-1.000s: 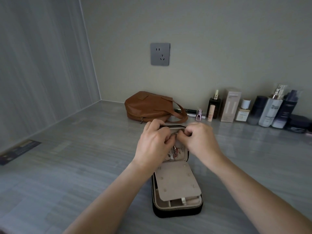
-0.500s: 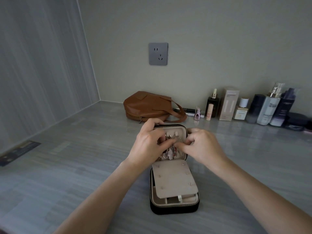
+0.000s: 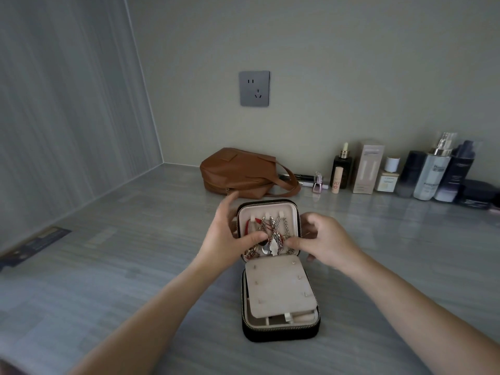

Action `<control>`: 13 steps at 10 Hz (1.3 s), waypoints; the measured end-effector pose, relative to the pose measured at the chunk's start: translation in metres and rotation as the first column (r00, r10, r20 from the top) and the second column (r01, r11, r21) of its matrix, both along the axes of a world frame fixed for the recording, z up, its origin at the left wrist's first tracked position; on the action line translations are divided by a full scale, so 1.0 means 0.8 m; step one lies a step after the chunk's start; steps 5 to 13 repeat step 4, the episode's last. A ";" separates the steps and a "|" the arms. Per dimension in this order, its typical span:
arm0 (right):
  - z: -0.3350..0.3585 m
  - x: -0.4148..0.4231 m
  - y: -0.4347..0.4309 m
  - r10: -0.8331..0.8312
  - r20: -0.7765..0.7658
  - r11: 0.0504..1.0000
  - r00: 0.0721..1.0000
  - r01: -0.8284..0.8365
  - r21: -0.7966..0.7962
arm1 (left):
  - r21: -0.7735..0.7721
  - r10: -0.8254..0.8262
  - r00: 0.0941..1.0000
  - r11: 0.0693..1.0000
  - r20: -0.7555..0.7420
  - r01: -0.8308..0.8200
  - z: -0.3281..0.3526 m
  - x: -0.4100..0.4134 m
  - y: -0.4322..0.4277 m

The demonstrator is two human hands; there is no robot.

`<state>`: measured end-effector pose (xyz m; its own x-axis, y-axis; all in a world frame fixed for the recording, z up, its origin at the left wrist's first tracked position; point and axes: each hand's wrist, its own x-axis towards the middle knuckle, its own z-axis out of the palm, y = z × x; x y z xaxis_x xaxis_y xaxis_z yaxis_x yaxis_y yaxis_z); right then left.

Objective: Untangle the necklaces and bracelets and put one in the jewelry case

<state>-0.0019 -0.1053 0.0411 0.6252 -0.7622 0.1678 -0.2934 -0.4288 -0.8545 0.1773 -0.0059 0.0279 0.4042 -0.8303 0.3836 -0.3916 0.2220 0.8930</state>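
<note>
Countertop (image 3: 130, 269) of grey streaked stone runs to a corner, with a dark flat card (image 3: 35, 246) lying at its far left edge. A grey wall socket (image 3: 254, 88) sits above a brown leather handbag (image 3: 238, 171) lying against the far wall. Just in front of the bag, the left hand (image 3: 227, 239) has its thumb laid on the tangle of chains (image 3: 274, 228), while its other fingers are straight and lifted beside the lid's left edge, blurred. The black zip-edged jewelry case (image 3: 281, 331) lies open in the middle, its lid on the far side and its base near, where a beige flap (image 3: 278, 290) covers the compartments. The tangle, silver links with a red cord, hangs from hooks inside the lid. The right hand (image 3: 324, 239) pinches the tangle's right edge between thumb and forefinger, with its other fingers curled. A row of cosmetic bottles (image 3: 430, 171) and a tall box (image 3: 368, 169) lines the far wall on the right.
</note>
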 end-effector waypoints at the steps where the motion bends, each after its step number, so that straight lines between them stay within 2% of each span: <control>1: -0.003 -0.001 -0.001 0.017 0.020 1.000 1.000 -0.017 0.002 | 0.201 -0.054 0.997 0.978 -0.058 0.064 -0.009 -0.001 0.002; 3: -0.007 -0.003 0.000 0.018 0.002 1.000 1.000 -0.018 0.001 | 0.226 -0.095 0.991 0.967 -0.095 0.114 -0.017 -0.010 -0.005; 4: 0.004 -0.014 0.001 0.009 0.029 1.000 1.000 -0.009 -0.007 | 0.177 -0.181 0.956 0.958 -0.232 0.225 -0.017 -0.009 -0.005; 13: 0.004 -0.014 0.001 0.009 0.029 1.000 1.000 -0.009 -0.007 | 0.177 -0.181 0.956 0.958 -0.232 0.225 -0.017 -0.009 -0.005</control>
